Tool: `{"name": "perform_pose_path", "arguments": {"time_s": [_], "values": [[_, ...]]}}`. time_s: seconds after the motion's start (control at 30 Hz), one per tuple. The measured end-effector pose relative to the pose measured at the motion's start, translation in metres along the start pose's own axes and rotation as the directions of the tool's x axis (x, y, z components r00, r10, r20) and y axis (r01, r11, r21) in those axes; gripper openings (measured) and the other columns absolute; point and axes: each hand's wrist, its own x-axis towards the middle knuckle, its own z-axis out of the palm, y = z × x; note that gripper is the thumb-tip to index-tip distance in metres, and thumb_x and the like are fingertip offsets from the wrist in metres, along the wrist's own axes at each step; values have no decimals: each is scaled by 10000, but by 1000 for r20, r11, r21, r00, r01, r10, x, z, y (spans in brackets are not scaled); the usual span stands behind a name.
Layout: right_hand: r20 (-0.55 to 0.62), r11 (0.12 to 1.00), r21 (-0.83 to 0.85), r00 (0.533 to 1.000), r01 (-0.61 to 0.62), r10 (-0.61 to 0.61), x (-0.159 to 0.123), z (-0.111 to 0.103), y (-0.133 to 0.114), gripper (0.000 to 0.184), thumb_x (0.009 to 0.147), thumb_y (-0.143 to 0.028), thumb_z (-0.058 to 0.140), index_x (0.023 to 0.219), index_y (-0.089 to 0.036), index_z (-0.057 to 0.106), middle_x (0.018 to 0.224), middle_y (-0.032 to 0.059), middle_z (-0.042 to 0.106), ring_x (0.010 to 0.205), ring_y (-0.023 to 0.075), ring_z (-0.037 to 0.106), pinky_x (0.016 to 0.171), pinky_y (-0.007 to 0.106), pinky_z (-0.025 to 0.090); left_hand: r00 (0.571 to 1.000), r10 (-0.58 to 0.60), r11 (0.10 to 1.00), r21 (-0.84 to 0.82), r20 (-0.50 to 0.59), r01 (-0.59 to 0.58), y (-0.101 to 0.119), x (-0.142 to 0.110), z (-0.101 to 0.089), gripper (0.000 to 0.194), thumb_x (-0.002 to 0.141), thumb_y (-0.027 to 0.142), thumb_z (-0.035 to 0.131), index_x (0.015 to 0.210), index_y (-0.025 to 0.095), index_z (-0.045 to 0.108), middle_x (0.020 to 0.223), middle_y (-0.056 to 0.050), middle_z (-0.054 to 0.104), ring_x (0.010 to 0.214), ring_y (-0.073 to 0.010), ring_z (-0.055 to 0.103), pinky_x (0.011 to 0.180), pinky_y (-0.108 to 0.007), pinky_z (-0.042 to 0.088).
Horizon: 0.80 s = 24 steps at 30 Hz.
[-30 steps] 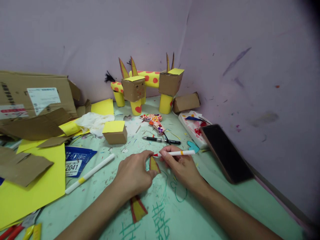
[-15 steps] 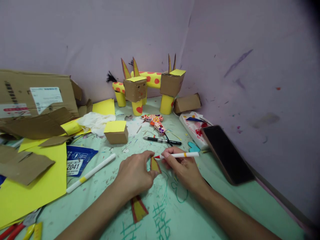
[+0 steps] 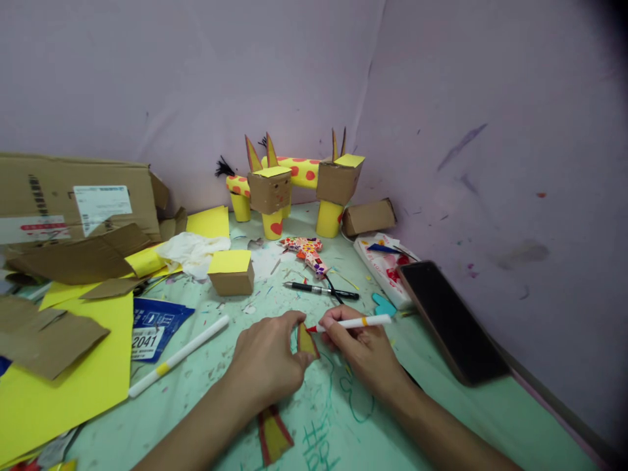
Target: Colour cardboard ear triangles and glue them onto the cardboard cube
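Note:
My right hand (image 3: 366, 350) is closed around a white marker (image 3: 375, 320) with a yellow band. Its red tip touches the right edge of a small yellow pointed paper piece (image 3: 307, 341) edged in red. Thumb and forefinger of my left hand (image 3: 269, 353) pinch that piece against the table. Under my left wrist lies a second yellow piece with red edges (image 3: 273, 437), partly covered. A small cardboard box (image 3: 231, 282) with a yellow top sits beyond my left hand.
Two spotted cardboard animals (image 3: 269, 191) stand at the back. A phone (image 3: 454, 324) lies at right, a black pen (image 3: 321, 290) and patterned glue gun (image 3: 307, 252) ahead. Another white marker (image 3: 179, 356), yellow sheets (image 3: 93, 353) and a cardboard box (image 3: 110, 199) occupy the left.
The marker tip has moved from the piece's point to a spot lower on its right edge. My view has tilted up a little, so everything sits lower in the picture.

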Motion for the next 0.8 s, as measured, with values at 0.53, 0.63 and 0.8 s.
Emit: {"name": "perform_pose_path", "arguments": {"time_s": [0.53, 0.63, 0.8], "values": [[-16, 997, 54, 999, -46, 47, 0, -1, 2, 193, 789, -314, 491, 655, -180, 529, 512, -28, 495, 474, 106, 423, 439, 214, 303, 1000, 8, 1000, 8, -6, -8, 0, 2, 2, 491, 686, 410, 612, 1165, 301, 590, 1020, -52, 703, 967, -298, 632, 788, -404, 475], [-22, 997, 60, 999, -46, 47, 0, -1, 2, 201, 795, -327, 493, 664, -179, 531, 522, -27, 498, 486, 109, 433, 444, 215, 308, 1000, 4, 1000, 11, -6, -4, 1, 2, 1, 498, 681, 386, 613, 1171, 300, 587, 1034, -51, 700, 977, -297, 628, 803, -406, 472], [-4, 997, 65, 999, -41, 42, 0, -2, 2, 165, 774, -275, 502, 646, -176, 538, 529, -22, 521, 487, 110, 439, 451, 220, 311, 1000, 6, 1000, 15, 0, -6, 1, 1, 1, 496, 685, 394, 604, 1172, 300, 584, 1007, -50, 703, 943, -294, 637, 769, -401, 480]]}}
